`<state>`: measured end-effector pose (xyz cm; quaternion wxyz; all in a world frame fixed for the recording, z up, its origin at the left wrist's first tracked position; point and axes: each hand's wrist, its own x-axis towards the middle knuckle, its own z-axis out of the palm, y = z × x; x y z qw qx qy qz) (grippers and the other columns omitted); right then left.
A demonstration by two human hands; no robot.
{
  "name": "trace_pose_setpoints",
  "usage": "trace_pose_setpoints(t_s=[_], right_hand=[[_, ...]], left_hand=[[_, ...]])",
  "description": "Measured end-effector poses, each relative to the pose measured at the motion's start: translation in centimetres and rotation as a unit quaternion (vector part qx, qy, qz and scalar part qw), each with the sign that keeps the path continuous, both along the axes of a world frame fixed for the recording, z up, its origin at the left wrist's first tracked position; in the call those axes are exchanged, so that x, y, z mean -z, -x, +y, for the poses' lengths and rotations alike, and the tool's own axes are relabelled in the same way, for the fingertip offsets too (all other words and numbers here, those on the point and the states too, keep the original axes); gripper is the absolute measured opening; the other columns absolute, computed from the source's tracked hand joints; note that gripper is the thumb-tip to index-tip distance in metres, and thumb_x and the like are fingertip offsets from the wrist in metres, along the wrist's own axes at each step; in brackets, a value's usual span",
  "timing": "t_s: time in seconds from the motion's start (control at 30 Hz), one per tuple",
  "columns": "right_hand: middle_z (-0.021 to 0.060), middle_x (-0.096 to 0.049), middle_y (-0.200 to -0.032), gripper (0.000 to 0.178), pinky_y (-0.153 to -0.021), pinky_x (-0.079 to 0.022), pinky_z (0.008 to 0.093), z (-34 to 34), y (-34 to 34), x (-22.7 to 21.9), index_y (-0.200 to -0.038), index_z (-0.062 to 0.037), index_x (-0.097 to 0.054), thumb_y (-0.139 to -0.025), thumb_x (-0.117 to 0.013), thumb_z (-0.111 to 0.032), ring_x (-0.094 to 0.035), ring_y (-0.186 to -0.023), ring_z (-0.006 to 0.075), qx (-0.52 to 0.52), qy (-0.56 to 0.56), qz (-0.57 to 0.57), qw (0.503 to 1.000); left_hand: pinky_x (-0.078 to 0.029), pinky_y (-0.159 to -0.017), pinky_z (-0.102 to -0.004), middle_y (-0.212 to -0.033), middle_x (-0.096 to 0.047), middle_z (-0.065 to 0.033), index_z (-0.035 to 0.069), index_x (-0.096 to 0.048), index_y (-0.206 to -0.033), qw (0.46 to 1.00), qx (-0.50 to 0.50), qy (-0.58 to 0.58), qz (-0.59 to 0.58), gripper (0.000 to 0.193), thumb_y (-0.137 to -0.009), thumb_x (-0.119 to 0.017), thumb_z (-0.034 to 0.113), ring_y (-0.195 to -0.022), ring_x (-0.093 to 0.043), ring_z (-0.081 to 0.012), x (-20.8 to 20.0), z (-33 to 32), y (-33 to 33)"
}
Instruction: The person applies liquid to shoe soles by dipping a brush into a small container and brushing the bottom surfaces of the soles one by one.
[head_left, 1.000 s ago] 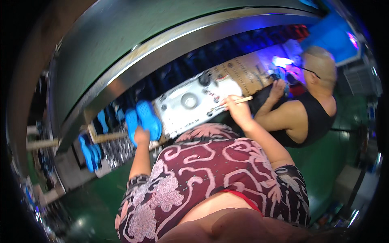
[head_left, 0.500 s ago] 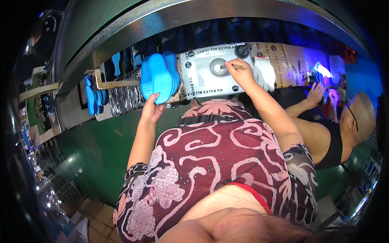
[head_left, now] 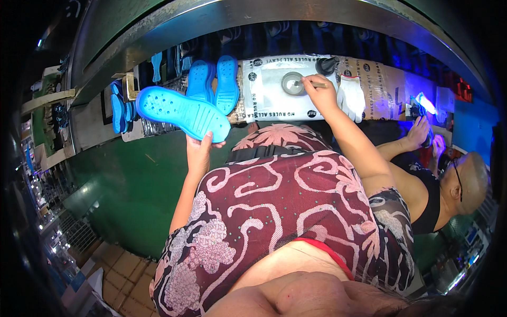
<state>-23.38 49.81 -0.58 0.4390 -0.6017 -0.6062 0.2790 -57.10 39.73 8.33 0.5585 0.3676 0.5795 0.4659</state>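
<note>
My left hand [head_left: 200, 150] grips the heel end of a bright blue shoe sole [head_left: 182, 113]. That sole is raised in front of the work surface, its toe toward the left, with round hollows and ridges showing on its upper face. Behind it lie a blue sole pile [head_left: 199, 79] and a single blue sole [head_left: 227, 79]. My right hand [head_left: 319, 94] is closed around a thin brush [head_left: 318, 84] with a wooden-looking handle. The brush's tip reaches into a round grey bowl [head_left: 292, 84] holding something whitish. Plastic-wrapped white sheeting [head_left: 264, 100] lies beneath the bowl.
Right of the bowl are a white glove [head_left: 350, 98] and a small black object [head_left: 327, 65]. More blue soles [head_left: 117, 112] stand at the left. A metal rail [head_left: 211, 26] arches across the far side. At the right, another person [head_left: 422, 182] works under bluish light.
My left hand has lifted the blue sole off the pile, drawn it nearer and swung its toe to the left. My right hand stays at the bowl with the brush.
</note>
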Motion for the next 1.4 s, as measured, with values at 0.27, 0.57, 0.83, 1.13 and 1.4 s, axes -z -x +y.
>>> trace_pose_setpoints(t_s=[0.27, 0.57, 0.83, 1.13, 1.4], right_hand=[[0.0053, -0.066, -0.081, 0.022, -0.068, -0.046, 0.0264, -1.4, -0.7, -1.6, -0.085, -0.0021, -0.069, -0.088, -0.059, -0.022, -0.058, -0.074, 0.0132, 0.023, 0.064, 0.132, 0.989], [0.0051, -0.061, -0.073, 0.03, -0.064, -0.043, 0.0242, -7.3, -0.9, -14.5, -0.082, 0.0013, -0.067, -0.092, -0.052, -0.022, -0.055, -0.066, 0.011, 0.006, -0.03, 0.261, 0.965], [0.005, -0.06, -0.064, 0.022, -0.082, -0.042, 0.0362, -7.0, 1.5, -17.9, -0.073, -0.0027, -0.065, -0.088, -0.053, -0.013, -0.055, -0.06, 0.0188, -0.116, -0.235, -0.029, 0.965], [0.0063, -0.055, -0.056, 0.019, -0.068, -0.04, 0.0339, -6.6, 2.0, -17.9, -0.063, -0.0055, -0.062, -0.081, -0.061, -0.011, -0.051, -0.055, 0.0233, -0.083, -0.27, -0.077, 0.956], [0.0036, -0.054, -0.056, 0.016, -0.066, -0.039, 0.0335, -5.5, 2.8, -17.8, -0.064, -0.0072, -0.061, -0.079, -0.063, -0.012, -0.049, -0.054, 0.0219, -0.124, -0.286, -0.102, 0.945]], left_hand=[[-0.051, -0.06, -0.0255, -0.092, -0.06, -0.0141, -0.004, -0.04, -0.112, 0.984, 0.012, -0.156, 0.085, 0.031, -0.087, -0.054, 0.003, -0.067, -0.061, -0.0155, -1.5, 3.7, -5.1], [-0.046, -0.082, -0.0297, -0.099, -0.061, -0.0133, -0.003, -0.047, -0.114, 0.964, 0.067, -0.247, 0.071, 0.04, -0.079, -0.063, 0.01, -0.091, -0.059, -0.0179, -4.2, 6.6, -10.6], [-0.049, -0.071, -0.0306, -0.089, -0.065, -0.0147, -0.003, -0.05, -0.107, 0.91, 0.096, -0.375, 0.152, 0.035, -0.077, -0.065, 0.006, -0.079, -0.064, -0.0198, -4.1, 6.7, -11.9], [-0.05, -0.065, -0.0321, -0.081, -0.065, -0.0151, -0.002, -0.051, -0.103, 0.874, 0.095, -0.432, 0.202, 0.034, -0.073, -0.066, 0.003, -0.07, -0.065, -0.025, -4.0, 6.4, -10.8], [-0.05, -0.063, -0.0325, -0.079, -0.065, -0.0151, -0.002, -0.05, -0.101, 0.87, 0.109, -0.425, 0.225, 0.033, -0.072, -0.066, 0.002, -0.068, -0.065, -0.0265, -4.6, 6.0, -10.5]])
